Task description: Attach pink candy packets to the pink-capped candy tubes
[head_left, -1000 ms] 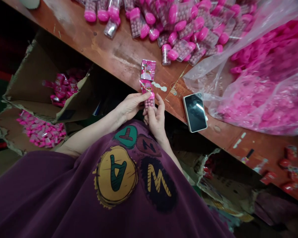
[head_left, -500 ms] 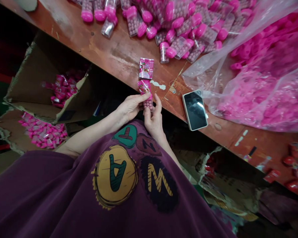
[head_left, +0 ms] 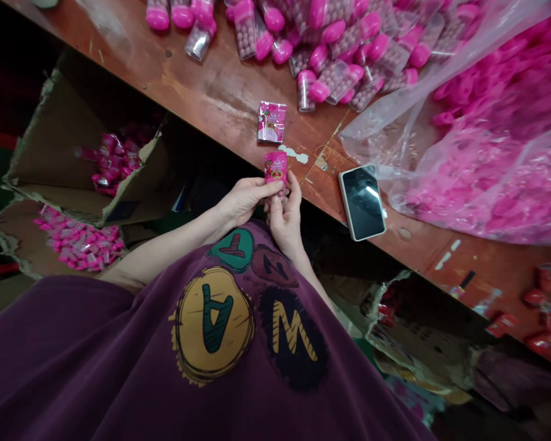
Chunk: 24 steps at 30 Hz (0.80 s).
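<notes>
A small clear candy bottle [head_left: 282, 192] of pink balls is held at the table's front edge, with a printed pink sleeve [head_left: 275, 165] over its far part. My left hand [head_left: 247, 199] grips it from the left, thumb across the sleeve's lower edge. Closed around the near end from the right is my right hand [head_left: 285, 220], its thumb on the bottle and its index finger along the side. Just beyond them lies a stack of similar printed sleeves [head_left: 271, 122]. My fingers hide most of the bottle's near end.
Pink-capped candy bottles [head_left: 344, 79] are heaped at the back. On the right are a phone [head_left: 362, 202] and a plastic bag [head_left: 482, 184] of pink parts. Cartons [head_left: 41, 147] with pink pieces stand below left. Red items [head_left: 548, 306] lie at far right.
The printed sleeve, crinkled and with many of the bottle's balls showing below it, now looks flatter and covers more of the bottle. My left thumb has moved slightly nearer to me.
</notes>
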Each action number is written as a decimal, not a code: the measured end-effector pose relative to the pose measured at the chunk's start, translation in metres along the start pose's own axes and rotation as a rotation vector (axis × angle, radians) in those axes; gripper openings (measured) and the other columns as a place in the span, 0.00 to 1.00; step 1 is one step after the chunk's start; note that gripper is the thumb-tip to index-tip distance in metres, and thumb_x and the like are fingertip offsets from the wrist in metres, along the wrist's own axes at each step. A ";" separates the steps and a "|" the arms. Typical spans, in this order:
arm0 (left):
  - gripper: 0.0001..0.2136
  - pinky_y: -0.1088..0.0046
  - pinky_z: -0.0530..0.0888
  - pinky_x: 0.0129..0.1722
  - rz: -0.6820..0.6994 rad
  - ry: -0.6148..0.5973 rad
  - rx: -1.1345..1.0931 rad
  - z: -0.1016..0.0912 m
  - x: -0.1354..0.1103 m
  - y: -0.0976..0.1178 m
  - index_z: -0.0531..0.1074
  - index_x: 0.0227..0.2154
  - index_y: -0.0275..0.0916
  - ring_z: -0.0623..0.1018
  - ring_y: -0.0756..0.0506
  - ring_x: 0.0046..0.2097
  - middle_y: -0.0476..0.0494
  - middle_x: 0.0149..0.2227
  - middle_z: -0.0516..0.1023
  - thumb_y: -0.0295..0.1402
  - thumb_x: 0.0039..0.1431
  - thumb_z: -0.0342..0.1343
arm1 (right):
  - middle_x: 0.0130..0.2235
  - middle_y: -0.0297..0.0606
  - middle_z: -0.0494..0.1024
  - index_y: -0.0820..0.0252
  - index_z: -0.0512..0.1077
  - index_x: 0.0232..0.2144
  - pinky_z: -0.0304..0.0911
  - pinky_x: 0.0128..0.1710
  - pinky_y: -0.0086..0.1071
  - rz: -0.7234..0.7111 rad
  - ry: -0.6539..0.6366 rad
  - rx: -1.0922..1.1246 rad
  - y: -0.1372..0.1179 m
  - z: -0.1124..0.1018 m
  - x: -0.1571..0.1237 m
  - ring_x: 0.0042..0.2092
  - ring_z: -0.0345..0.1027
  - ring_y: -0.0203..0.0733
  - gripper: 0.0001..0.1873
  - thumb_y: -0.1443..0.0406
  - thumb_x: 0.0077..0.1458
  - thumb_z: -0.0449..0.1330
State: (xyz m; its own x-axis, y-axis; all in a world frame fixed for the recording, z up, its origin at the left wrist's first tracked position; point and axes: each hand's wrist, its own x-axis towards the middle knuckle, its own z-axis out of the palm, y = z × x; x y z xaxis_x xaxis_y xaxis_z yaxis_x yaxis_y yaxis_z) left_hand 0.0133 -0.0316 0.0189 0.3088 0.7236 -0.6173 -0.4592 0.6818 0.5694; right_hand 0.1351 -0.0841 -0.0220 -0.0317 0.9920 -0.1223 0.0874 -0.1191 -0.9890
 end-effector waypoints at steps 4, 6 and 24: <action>0.09 0.78 0.67 0.27 -0.022 0.019 0.009 0.000 -0.004 -0.003 0.80 0.28 0.29 0.72 0.55 0.24 0.46 0.24 0.77 0.27 0.63 0.68 | 0.46 0.43 0.79 0.52 0.50 0.74 0.81 0.41 0.42 -0.006 0.036 0.054 0.002 -0.001 0.001 0.38 0.78 0.42 0.40 0.44 0.71 0.54; 0.10 0.77 0.69 0.28 -0.046 -0.017 0.016 -0.003 -0.006 -0.001 0.79 0.28 0.30 0.72 0.54 0.24 0.45 0.25 0.77 0.29 0.65 0.67 | 0.38 0.35 0.77 0.46 0.47 0.75 0.76 0.29 0.36 0.080 -0.036 0.135 -0.001 -0.005 0.000 0.27 0.71 0.37 0.40 0.43 0.70 0.54; 0.14 0.72 0.78 0.47 0.281 0.636 -0.341 -0.098 -0.039 0.068 0.77 0.34 0.38 0.81 0.49 0.42 0.45 0.38 0.85 0.40 0.74 0.55 | 0.51 0.46 0.81 0.55 0.69 0.66 0.72 0.54 0.48 -0.293 -0.037 -0.555 -0.037 -0.015 0.081 0.48 0.74 0.50 0.27 0.53 0.70 0.59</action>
State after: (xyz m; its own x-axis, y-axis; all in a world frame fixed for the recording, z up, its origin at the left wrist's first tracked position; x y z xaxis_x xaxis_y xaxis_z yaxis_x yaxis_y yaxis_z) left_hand -0.1118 -0.0237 0.0281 -0.3475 0.5932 -0.7262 -0.7124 0.3365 0.6158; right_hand 0.1443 0.0014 0.0055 -0.1661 0.9769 0.1346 0.5735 0.2067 -0.7927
